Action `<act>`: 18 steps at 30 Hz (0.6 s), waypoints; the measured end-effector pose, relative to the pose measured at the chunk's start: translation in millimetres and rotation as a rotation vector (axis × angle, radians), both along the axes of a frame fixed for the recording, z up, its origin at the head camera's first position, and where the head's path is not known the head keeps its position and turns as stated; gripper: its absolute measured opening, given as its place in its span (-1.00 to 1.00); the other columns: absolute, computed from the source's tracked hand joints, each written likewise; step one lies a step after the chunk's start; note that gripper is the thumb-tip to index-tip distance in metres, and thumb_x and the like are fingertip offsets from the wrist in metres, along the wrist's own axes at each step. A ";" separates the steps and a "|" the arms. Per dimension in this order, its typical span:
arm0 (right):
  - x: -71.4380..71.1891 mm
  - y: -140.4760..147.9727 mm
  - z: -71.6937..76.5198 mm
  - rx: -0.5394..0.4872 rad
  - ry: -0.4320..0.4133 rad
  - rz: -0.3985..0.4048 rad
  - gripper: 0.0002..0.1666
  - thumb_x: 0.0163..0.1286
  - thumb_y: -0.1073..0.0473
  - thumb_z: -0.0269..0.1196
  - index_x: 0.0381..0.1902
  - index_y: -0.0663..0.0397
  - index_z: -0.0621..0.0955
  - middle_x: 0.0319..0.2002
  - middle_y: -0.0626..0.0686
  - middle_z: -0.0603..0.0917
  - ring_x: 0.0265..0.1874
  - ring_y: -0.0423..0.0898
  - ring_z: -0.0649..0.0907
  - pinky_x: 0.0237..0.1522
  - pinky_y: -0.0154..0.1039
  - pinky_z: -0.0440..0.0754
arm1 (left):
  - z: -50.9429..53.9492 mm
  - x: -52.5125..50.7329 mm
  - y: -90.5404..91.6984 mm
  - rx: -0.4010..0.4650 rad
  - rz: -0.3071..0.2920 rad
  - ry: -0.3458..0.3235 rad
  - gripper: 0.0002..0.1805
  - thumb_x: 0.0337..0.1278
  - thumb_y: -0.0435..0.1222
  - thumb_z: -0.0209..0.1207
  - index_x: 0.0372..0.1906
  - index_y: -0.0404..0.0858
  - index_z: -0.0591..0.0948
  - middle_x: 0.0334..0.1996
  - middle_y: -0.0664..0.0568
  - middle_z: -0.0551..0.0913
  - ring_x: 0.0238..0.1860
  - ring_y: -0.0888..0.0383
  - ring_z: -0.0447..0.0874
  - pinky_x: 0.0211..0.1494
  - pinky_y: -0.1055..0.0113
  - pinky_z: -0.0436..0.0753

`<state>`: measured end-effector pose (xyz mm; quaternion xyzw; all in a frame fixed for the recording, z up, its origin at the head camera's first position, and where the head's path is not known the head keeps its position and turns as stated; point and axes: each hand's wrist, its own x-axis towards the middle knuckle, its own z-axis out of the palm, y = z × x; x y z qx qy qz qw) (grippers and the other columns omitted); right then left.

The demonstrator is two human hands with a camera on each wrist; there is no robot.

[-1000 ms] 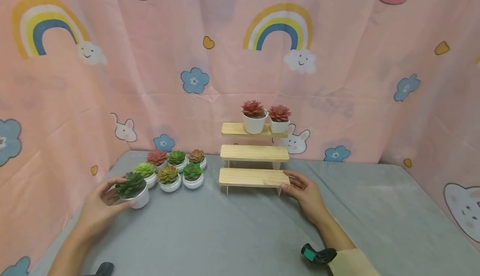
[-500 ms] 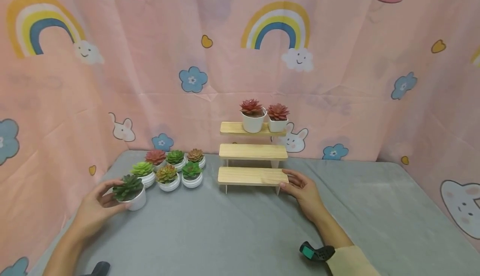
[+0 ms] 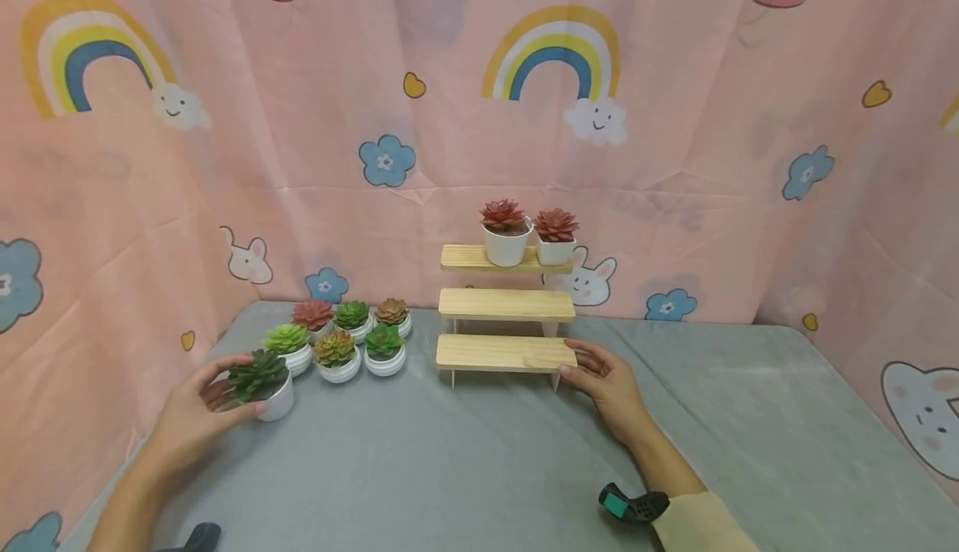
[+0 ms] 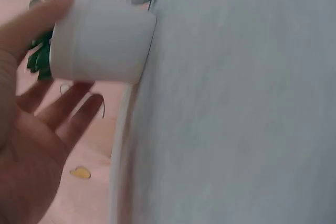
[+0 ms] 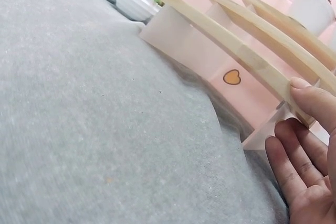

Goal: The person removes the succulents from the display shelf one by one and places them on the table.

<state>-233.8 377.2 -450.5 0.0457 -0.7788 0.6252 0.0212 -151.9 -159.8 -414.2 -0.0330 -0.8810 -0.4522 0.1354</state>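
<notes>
At the left of the head view, my left hand (image 3: 196, 409) grips a dark green potted succulent (image 3: 275, 398). Its thumb lies at the rim of the white pot (image 4: 105, 35) in the left wrist view, and the other fingers reach round the far side, partly hidden. The pot's base is down at the grey cloth. My right hand (image 3: 610, 385) holds the right end of the lowest board of a three-step wooden display stand (image 3: 505, 354). In the right wrist view, the thumb touches that board's edge and the other fingers sit below it, by a pale leg.
Several small succulents in white ribbed pots (image 3: 339, 363) cluster left of the stand. Two red succulents in white pots (image 3: 507, 246) occupy the top board. Behind hangs a pink printed curtain (image 3: 315, 119). A grey cloth (image 3: 419, 469) covers the table.
The dark green succulent and my left hand have shifted very slightly toward me. My right hand stays on the stand. The view itself has moved a little.
</notes>
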 end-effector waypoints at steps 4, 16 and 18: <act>1.0 1.0 -0.1 0.004 0.000 -0.004 -0.34 0.37 0.11 0.38 0.36 0.18 0.48 0.24 0.37 0.61 -0.09 -0.45 0.69 -0.08 -0.52 0.68 | -0.5 -1.9 4.9 -0.030 0.037 -0.009 -0.26 -0.01 -0.19 0.53 0.29 -0.24 0.47 0.24 0.14 0.47 -0.03 0.80 0.38 -0.03 0.83 0.50; 1.8 1.6 1.8 0.008 0.017 -0.002 -0.34 0.35 0.13 0.39 0.36 0.18 0.49 0.20 0.37 0.63 -0.10 -0.43 0.69 -0.09 -0.52 0.68 | 2.9 8.8 2.3 -0.019 0.030 -0.004 -0.30 -0.01 -0.20 0.53 0.27 -0.17 0.50 0.21 0.24 0.50 -0.01 0.79 0.40 0.00 0.84 0.49; 2.1 0.4 2.0 0.001 0.022 0.010 -0.34 0.35 0.14 0.39 0.36 0.19 0.49 0.21 0.38 0.63 -0.09 -0.43 0.69 -0.09 -0.52 0.68 | 3.8 11.9 1.0 -0.017 0.027 0.014 -0.31 0.02 -0.22 0.51 0.28 -0.21 0.50 0.17 0.44 0.48 0.02 0.80 0.39 0.02 0.86 0.46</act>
